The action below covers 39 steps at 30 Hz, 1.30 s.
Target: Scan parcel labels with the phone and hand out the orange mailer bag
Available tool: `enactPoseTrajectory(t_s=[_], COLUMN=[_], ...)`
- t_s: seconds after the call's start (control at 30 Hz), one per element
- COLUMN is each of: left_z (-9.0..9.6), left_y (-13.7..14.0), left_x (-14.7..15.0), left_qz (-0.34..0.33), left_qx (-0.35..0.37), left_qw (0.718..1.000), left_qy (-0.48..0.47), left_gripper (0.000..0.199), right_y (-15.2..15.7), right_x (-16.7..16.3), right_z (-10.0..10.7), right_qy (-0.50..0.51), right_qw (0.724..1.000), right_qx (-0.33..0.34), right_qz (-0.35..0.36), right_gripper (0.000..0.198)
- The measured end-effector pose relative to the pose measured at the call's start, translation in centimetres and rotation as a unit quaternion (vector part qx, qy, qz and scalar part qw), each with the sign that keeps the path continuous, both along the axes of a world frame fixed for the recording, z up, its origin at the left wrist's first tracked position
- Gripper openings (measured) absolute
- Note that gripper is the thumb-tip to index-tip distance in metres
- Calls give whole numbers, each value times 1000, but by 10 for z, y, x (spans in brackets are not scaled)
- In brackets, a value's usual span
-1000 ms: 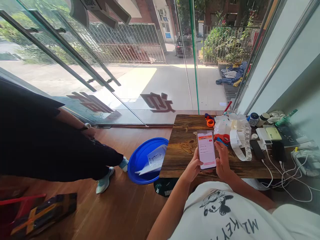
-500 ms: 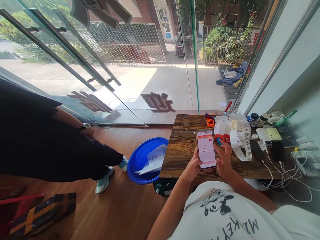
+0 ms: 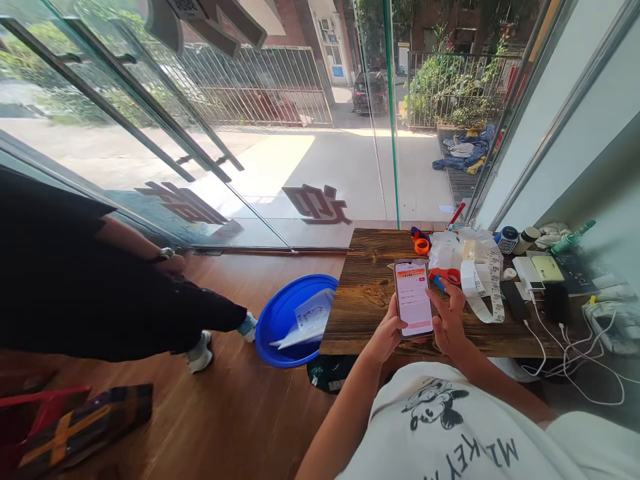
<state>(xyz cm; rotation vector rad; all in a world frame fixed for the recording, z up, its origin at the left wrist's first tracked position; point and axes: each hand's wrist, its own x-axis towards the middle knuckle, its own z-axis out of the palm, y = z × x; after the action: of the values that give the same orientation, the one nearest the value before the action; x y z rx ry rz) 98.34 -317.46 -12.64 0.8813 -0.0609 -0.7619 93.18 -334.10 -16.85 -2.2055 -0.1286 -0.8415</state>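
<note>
My left hand [image 3: 387, 333] grips a smartphone [image 3: 413, 298] by its lower left edge, fingers wrapped behind it and thumb on the side, holding it upright over the near edge of the wooden bench [image 3: 370, 293]. My right hand [image 3: 449, 320] cups the phone's right side, fingers loosely curled and the thumb close to the lit screen, which shows a white page with an orange band at the top; I cannot tell whether the thumb touches the glass. Just beyond the phone on the bench lie a red tape dispenser [image 3: 447, 275] and a long curling strip of printed labels [image 3: 487, 287], with an orange tape ring [image 3: 421, 246] farther back beside crumpled plastic bags [image 3: 450, 248]. To the right sit a black phone [image 3: 513, 299], a power bank [image 3: 547, 268] and a tangle of white cables [image 3: 570, 347]. On the wooden floor to the left of the bench, a blue plastic basin [image 3: 283, 323] holds sheets of paper [image 3: 311, 317]. Farther left stands a person in black clothing [image 3: 90, 293] wearing a wristwatch and pale sneakers, near the glass doors [image 3: 210, 133] that face a sunlit pavement.
</note>
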Motion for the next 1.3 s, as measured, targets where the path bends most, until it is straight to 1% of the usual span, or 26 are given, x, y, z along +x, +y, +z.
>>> enactPoseTrajectory(t_s=[0.13, 0.27, 0.4, 0.53, 0.77, 1.0, 1.17, 1.3], left_z=[0, 1, 1, 1, -2, 1, -3, -1], left_y=[-2, -2, 0, 0, 1, 1, 3, 3], left_x=[0, 0, 0, -1, -2, -4, -4, -4], left_qz=[4, -1, 1, 9, 19, 10, -5, -10], left_qx=[1, 13, 7, 14, 18, 26, 10, 15], left_qw=[1000, 1000, 1000, 1000, 1000, 999, 1000, 1000], left_qy=[0, 11, 16, 26, 13, 25, 18, 25], left_gripper=[98, 101, 105, 108, 97, 105, 106, 112], right_y=[0, -1, 0, 0, 1, 0, 1, 1], right_x=[0, 0, 0, 0, -3, -3, -4, -4], right_z=[1, 0, 0, 1, 1, 3, 2, 1], right_qy=[-6, -12, -22, -29, -32, -61, -60, -60], right_qw=[1000, 1000, 1000, 999, 999, 996, 996, 996], right_qx=[-14, -10, -2, -16, -24, -65, -68, -66], right_qz=[-11, -1, 4, 6, 2, -13, -14, -13], right_gripper=[52, 51, 50, 50, 49, 49, 49, 48])
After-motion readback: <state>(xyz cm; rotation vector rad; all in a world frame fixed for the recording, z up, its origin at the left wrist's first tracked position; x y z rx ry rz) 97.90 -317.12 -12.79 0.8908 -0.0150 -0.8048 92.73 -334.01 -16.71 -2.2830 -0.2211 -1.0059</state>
